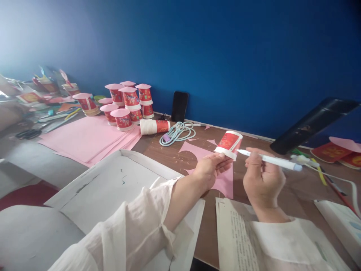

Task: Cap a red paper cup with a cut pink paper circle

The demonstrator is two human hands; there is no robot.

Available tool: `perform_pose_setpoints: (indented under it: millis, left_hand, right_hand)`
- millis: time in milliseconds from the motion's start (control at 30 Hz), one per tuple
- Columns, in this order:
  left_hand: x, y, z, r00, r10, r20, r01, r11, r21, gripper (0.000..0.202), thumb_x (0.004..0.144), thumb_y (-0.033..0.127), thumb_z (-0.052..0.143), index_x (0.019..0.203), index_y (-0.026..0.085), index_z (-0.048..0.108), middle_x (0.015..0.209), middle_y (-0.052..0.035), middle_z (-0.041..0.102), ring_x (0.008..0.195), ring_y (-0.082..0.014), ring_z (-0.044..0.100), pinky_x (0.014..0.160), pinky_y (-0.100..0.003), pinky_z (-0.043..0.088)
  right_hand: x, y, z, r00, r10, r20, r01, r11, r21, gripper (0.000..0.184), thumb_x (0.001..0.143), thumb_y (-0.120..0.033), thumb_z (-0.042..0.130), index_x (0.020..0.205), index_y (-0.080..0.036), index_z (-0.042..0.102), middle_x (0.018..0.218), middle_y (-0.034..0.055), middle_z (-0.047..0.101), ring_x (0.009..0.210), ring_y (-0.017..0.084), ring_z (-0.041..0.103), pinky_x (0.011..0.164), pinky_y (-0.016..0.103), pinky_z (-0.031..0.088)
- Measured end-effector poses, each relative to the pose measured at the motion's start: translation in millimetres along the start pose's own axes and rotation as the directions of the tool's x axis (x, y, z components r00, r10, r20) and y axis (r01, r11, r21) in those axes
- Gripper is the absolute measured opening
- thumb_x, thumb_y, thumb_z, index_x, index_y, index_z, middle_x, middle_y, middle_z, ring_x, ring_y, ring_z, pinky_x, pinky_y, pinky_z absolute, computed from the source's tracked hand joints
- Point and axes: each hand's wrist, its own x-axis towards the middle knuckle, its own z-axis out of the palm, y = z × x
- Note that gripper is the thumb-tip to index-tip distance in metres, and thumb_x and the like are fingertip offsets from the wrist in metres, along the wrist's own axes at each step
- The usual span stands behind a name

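My left hand [210,168] grips a red paper cup [229,142] with a white rim and base, upside down and tilted, its rim end in my fingers. In my right hand [263,182] is a slim white pen [276,161], its tip close to the cup's rim; whether it touches I cannot tell. Under the cup lies pink paper [225,184] with curved pieces cut out of it. Further left, several red cups [131,98] topped with pink paper discs stand stacked in a group.
A nested stack of cups [153,127] lies beside a coiled pale cable [180,132]. A phone [179,106] leans on the blue wall. Pink sheets [81,137], an open white box [113,184], a printed booklet [232,229] and a black cylinder [310,126] surround my hands.
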Motion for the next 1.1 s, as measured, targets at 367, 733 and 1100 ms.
perform_pose_setpoints:
  millis: [367,733,1100]
  left_hand:
    - [1.6,-0.9,-1.0,1.000,-0.011,0.014,0.011,1.000,-0.009,0.012,0.089,0.014,0.060,0.086,0.009,0.071,0.088,-0.0114,0.074,0.086,-0.0171,0.071,0.101,-0.036,0.051]
    - [-0.9,0.0,2.1,1.000,0.009,0.007,-0.010,1.000,0.021,0.014,0.087,0.010,0.061,0.078,0.010,0.071,0.080,-0.0086,0.071,0.077,-0.0141,0.068,0.102,-0.036,0.048]
    - [4.4,-7.4,-5.1,0.991,0.119,0.054,-0.127,0.972,0.195,0.007,0.078,0.018,0.071,0.075,0.014,0.075,0.077,-0.0062,0.073,0.076,-0.0145,0.066,0.097,-0.035,0.050]
  right_hand:
    - [-0.6,-0.2,0.0,0.995,-0.087,0.039,0.088,0.996,-0.020,0.037,0.099,-0.041,0.045,0.094,-0.017,0.073,0.073,0.0087,0.072,0.072,0.024,0.070,0.073,0.037,0.054]
    - [-2.4,-1.5,3.6,0.987,-0.135,0.081,0.135,0.991,0.012,0.035,0.098,-0.038,0.046,0.096,-0.015,0.073,0.078,0.0106,0.074,0.077,0.025,0.072,0.074,0.036,0.054]
    - [-3.1,1.6,6.0,0.980,-0.168,0.110,0.167,0.986,0.020,0.031,0.098,-0.036,0.049,0.096,-0.016,0.073,0.080,0.0095,0.074,0.077,0.023,0.071,0.074,0.034,0.054]
